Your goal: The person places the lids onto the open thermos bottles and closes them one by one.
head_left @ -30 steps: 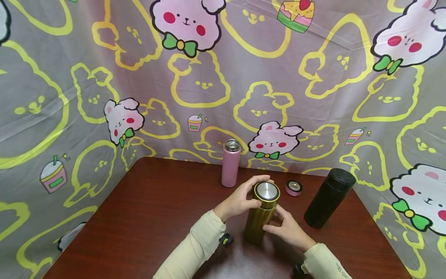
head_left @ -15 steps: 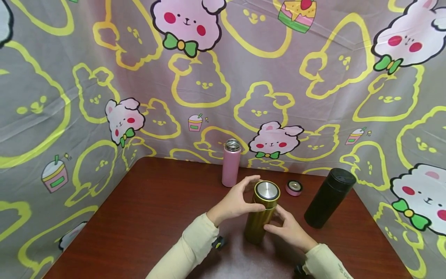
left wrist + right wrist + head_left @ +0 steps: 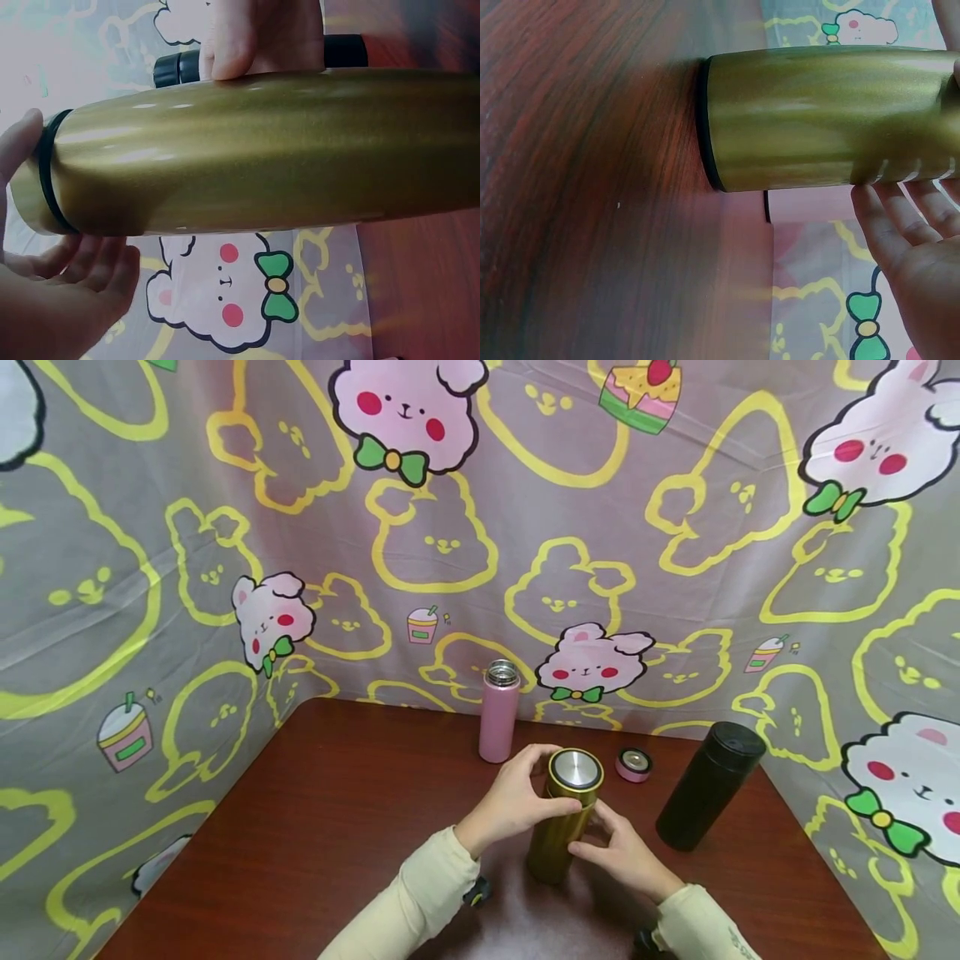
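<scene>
A gold vacuum flask (image 3: 553, 852) stands upright on the table in front of me, its lid (image 3: 576, 768) topped by a silver disc. My left hand (image 3: 506, 802) holds the lid from the left, thumb across the front near the seam and fingers round the far side. Lower down, my right hand (image 3: 628, 858) grips the flask's body from the right, with its thumb in front. In the left wrist view, a black ring (image 3: 56, 172) shows between lid and body. The right wrist view shows the fingers (image 3: 896, 210) of my right hand against the body.
An uncapped pink flask (image 3: 497, 718) stands at the back of the brown table (image 3: 337, 810). Its pink lid (image 3: 633, 764) lies to the right, inner side up. Farther right stands a black flask (image 3: 705, 789). Patterned cloth (image 3: 465, 527) hangs around the table.
My left hand first slid left, its fingers loosening from the lid, then came back right. Its thumb now reaches farther across the front. My right hand and the flask have stayed put.
</scene>
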`<act>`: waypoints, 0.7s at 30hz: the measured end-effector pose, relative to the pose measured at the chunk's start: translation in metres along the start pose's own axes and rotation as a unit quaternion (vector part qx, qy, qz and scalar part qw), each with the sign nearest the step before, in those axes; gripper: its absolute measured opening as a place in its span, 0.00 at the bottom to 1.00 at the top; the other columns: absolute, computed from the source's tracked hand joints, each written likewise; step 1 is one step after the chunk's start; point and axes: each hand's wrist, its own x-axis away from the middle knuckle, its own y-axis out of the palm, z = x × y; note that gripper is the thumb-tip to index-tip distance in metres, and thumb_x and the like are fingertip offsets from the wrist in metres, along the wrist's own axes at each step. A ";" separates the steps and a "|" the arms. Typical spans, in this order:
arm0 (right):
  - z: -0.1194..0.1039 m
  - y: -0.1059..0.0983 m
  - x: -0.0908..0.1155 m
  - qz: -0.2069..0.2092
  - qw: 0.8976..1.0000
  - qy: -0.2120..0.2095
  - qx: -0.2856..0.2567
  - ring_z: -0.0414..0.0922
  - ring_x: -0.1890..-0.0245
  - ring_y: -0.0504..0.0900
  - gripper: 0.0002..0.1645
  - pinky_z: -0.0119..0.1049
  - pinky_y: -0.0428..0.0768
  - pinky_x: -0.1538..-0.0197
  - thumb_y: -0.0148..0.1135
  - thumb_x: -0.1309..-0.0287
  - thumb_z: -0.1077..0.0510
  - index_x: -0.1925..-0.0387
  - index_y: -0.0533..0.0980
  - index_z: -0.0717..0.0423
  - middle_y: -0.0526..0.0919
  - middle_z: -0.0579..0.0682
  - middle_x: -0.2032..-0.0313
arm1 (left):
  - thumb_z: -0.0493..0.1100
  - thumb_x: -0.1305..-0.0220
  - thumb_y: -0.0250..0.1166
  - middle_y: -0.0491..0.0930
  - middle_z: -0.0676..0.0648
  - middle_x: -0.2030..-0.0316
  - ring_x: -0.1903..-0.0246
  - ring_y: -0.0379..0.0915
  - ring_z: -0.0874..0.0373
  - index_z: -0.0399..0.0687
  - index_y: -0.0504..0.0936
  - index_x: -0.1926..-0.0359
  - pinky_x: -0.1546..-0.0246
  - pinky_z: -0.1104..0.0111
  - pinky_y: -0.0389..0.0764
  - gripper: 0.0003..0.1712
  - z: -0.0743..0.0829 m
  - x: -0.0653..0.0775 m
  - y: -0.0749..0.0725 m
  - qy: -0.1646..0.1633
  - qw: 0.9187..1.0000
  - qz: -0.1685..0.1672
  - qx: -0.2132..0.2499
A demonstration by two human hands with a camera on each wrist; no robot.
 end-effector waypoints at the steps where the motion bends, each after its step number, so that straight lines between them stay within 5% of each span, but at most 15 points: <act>1: 0.000 0.000 0.000 0.001 1.000 -0.002 0.001 0.46 0.54 0.74 0.34 0.41 0.73 0.55 0.63 0.53 0.65 0.43 0.61 0.58 0.74 0.55 0.53 | 0.56 0.61 0.71 0.69 0.60 0.55 0.55 0.67 0.67 0.56 0.67 0.48 0.55 0.71 0.70 0.37 0.000 0.000 0.001 0.003 1.000 0.003 0.001; 10: 0.001 0.000 -0.002 0.000 1.000 0.009 -0.007 0.46 0.53 0.74 0.35 0.39 0.73 0.54 0.63 0.52 0.63 0.42 0.61 0.56 0.75 0.54 0.53 | 0.51 0.58 0.70 0.69 0.58 0.56 0.55 0.67 0.67 0.54 0.68 0.47 0.55 0.72 0.69 0.35 -0.002 -0.004 0.001 0.035 0.999 0.007 0.000; 21: 0.000 0.000 -0.001 -0.001 1.000 0.003 0.000 0.45 0.54 0.74 0.35 0.40 0.73 0.54 0.63 0.53 0.65 0.42 0.61 0.58 0.75 0.55 0.53 | 0.41 0.54 0.69 0.71 0.51 0.54 0.53 0.67 0.62 0.41 0.67 0.45 0.52 0.64 0.69 0.33 0.023 0.003 -0.010 0.053 0.998 -0.014 0.026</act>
